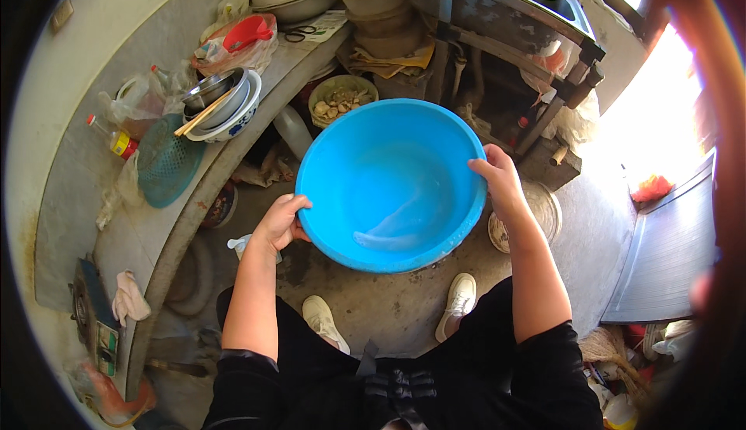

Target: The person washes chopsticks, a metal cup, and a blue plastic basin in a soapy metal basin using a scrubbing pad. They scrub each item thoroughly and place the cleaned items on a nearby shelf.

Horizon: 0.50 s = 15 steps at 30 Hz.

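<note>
A large blue plastic basin (384, 168) is held in front of me above the floor, its inside facing up towards me. My left hand (284, 220) grips the rim on the left, thumb over the edge. On the opposite side my right hand (498, 176) holds the rim, its thumb on top as well; the other fingers of both hands are partly hidden by the basin. A little whitish, cloudy liquid shows low inside the basin, on the side nearest me.
A curved counter (169, 211) on the left bears stacked bowls (227, 115) with chopsticks, a teal plastic colander (169, 162) and a gas stove (93, 307). Beyond the basin sits a tub of pale food pieces (342, 101). A sink stand (507, 28) rises at the back; a round lidded bucket (542, 211) stands right.
</note>
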Each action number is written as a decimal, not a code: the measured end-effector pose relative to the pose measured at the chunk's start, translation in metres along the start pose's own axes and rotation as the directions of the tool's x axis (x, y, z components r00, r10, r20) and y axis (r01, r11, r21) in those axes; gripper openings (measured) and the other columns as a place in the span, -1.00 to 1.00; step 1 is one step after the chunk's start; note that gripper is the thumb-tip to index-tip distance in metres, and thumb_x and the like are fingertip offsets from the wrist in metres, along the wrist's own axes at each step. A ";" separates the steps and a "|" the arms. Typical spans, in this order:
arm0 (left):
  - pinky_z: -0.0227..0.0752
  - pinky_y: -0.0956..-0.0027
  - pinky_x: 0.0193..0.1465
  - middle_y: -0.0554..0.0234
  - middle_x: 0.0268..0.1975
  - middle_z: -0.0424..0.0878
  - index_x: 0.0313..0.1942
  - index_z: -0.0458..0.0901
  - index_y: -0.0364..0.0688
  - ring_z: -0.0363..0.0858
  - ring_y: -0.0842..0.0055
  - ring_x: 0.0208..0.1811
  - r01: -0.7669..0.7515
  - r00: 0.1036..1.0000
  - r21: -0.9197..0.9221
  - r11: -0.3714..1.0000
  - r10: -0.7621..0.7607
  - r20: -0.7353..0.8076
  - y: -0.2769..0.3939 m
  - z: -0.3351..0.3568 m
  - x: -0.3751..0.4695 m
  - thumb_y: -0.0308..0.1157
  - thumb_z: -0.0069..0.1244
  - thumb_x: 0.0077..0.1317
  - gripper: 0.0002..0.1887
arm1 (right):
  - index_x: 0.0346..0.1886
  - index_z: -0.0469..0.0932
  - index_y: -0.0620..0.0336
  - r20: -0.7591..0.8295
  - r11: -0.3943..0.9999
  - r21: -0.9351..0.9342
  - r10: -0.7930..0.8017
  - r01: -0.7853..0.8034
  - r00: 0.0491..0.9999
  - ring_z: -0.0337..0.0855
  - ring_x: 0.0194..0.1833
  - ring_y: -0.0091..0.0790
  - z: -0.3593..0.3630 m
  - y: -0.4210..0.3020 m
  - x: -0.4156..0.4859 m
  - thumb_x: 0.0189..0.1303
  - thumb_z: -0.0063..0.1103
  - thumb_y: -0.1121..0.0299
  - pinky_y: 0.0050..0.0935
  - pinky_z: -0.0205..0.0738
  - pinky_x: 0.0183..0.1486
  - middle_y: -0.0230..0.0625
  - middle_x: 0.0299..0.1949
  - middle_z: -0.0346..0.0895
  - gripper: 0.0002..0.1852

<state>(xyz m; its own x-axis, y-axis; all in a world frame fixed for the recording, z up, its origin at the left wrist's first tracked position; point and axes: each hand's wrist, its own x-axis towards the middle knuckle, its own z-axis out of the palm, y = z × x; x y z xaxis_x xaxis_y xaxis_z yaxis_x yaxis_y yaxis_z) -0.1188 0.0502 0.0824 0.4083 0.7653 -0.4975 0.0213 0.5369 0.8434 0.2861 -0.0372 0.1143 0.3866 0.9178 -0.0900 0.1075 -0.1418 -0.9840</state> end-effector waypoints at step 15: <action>0.63 0.42 -0.48 0.13 -0.31 0.72 0.00 0.57 -0.37 0.71 0.51 -0.49 -0.258 0.922 0.073 0.963 0.268 -0.279 0.019 -0.007 -0.017 -0.29 0.06 0.48 -0.70 | -0.02 0.45 0.36 0.096 0.907 -0.280 0.353 -0.315 0.931 0.75 -0.31 -0.21 0.016 0.021 -0.032 0.36 0.06 0.32 -0.16 0.80 -0.32 -0.13 -0.22 0.60 -0.72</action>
<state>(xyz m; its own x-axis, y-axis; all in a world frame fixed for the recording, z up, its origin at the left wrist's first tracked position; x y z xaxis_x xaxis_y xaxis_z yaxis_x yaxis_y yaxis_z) -0.1320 0.0496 0.1051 0.1278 0.9486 -0.2895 -0.0180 0.2941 0.9556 0.2609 -0.0635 0.0940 0.3096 0.8396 -0.4463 0.2324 -0.5219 -0.8207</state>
